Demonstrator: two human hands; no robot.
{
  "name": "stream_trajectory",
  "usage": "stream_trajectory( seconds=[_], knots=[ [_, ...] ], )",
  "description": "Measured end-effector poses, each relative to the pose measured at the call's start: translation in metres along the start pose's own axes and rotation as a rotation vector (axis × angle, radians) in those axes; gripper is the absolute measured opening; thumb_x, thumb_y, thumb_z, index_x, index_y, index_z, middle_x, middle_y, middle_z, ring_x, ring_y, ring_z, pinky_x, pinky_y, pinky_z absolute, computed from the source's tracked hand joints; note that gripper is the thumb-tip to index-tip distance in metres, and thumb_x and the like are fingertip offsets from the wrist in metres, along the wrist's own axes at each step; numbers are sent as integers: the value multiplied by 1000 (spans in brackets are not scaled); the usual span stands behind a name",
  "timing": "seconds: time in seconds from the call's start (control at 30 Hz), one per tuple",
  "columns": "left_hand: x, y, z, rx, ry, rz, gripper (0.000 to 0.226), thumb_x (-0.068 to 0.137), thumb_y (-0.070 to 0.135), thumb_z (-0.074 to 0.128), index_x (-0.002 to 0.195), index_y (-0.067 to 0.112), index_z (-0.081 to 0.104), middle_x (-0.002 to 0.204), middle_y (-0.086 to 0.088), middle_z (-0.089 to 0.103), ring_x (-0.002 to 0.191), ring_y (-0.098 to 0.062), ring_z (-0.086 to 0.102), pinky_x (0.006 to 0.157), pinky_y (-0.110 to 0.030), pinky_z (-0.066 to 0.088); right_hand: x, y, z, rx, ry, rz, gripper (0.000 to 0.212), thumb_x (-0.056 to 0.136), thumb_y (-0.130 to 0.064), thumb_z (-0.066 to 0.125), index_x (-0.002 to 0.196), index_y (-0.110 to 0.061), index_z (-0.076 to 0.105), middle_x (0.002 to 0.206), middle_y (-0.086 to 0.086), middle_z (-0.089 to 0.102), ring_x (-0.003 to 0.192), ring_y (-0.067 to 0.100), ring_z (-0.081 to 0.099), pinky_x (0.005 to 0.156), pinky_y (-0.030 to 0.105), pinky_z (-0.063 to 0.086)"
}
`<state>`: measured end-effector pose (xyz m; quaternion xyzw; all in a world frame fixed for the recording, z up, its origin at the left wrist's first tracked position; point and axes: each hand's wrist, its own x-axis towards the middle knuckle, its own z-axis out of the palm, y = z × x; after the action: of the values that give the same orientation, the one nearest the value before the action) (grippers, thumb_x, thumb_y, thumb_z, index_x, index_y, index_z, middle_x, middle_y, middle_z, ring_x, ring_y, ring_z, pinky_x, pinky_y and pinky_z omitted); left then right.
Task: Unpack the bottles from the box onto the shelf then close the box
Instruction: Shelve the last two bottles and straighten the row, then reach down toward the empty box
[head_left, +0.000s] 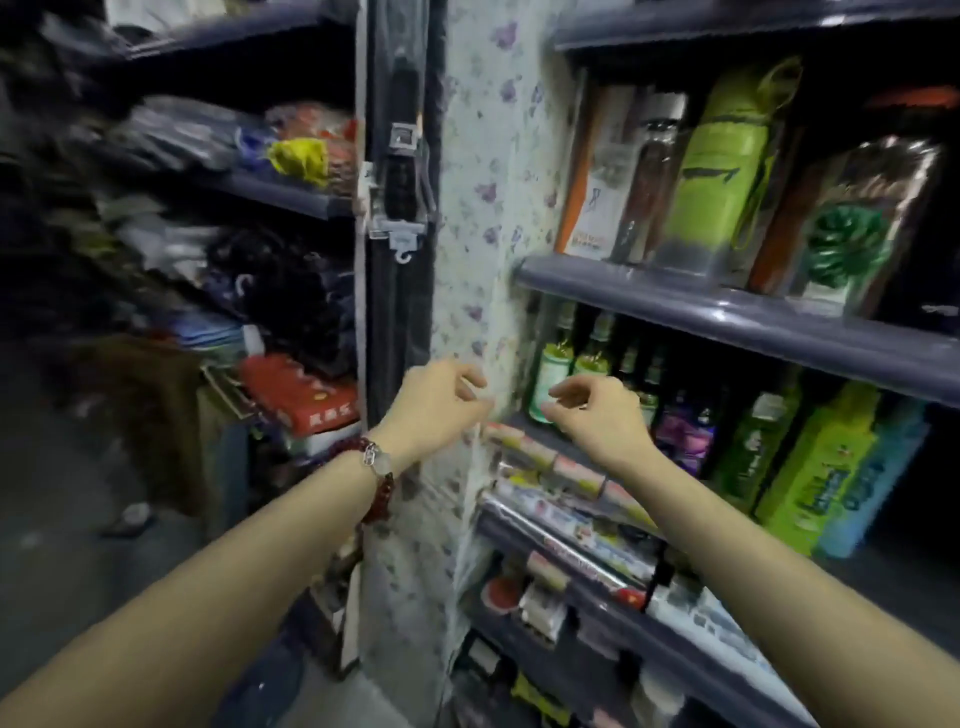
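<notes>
just now, left hand (439, 400) loosely curled, holding nothing, right hand (597, 415) likewise, near bottles (558, 364)

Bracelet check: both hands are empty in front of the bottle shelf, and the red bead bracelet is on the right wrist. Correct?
Not quite. The head view shows the red bead bracelet on the left wrist. The rest holds: left hand and right hand hold nothing, in front of the shelf with bottles.

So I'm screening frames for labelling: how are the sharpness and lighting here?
Head view: dim light, motion-smeared clothes at left, glare streaks on the grey shelf edge, wide-angle bending at the edges; both empty hands, left hand and right hand, read fairly sharp.
</notes>
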<state>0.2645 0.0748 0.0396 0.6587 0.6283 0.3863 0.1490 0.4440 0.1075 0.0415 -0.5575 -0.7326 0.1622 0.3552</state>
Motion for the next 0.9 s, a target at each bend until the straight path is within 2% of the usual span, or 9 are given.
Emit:
stream_trajectory(
  seconds=[0.13,0.27,0.33,0.4,0.47,0.57,0.7,0.9],
  knots=[
    [-22,-62,-19,101,38,-157,25,85,26,66,105,11,67,94,-6,73,90,-18,68,76,-23,47,13,-11,82,57,-197,-53,23,80,-23,70,98,-10,70,90,8,71,92,23,66,81,29,49],
    [-53,-128,-21,194,102,-341,26,84,25,65,105,10,67,99,-8,72,95,-22,66,85,-31,51,14,-14,168,43,-454,-150,22,82,-23,70,99,-10,69,92,6,70,92,18,64,72,19,37],
    [-71,-161,-16,227,133,-446,26,83,23,65,105,8,68,100,-11,72,96,-25,66,84,-33,51,9,-11,211,42,-580,-187,22,81,-24,71,98,-9,69,94,8,71,95,21,66,74,21,39],
    [-91,-191,-7,270,141,-538,25,83,22,64,103,6,67,100,-12,72,97,-27,65,80,-28,49,-1,-5,250,30,-677,-215,23,82,-23,70,99,-7,69,98,10,72,98,23,65,76,22,40],
    [-112,-220,4,310,139,-625,22,83,21,63,100,7,66,98,-11,72,96,-27,65,76,-28,46,-15,4,285,3,-754,-235,25,82,-22,69,102,-7,69,101,10,72,99,23,65,76,21,39],
    [-144,-266,22,334,115,-739,23,83,16,61,104,7,66,103,-14,70,100,-31,64,83,-32,47,-40,22,338,-35,-851,-254,23,81,-19,69,99,-6,70,100,11,72,99,24,65,76,22,40],
    [-184,-325,52,346,54,-861,26,86,19,60,109,9,63,110,-13,68,106,-30,61,85,-29,41,-74,56,407,-101,-972,-244,23,81,-19,69,99,-5,69,101,12,72,101,26,64,82,26,43],
    [-251,-419,112,345,9,-995,32,86,26,61,114,11,61,113,-13,65,107,-28,58,89,-33,46,-130,128,510,-182,-1081,-203,25,81,-22,68,103,-9,68,101,12,70,100,28,63,82,26,44]
  ],
)
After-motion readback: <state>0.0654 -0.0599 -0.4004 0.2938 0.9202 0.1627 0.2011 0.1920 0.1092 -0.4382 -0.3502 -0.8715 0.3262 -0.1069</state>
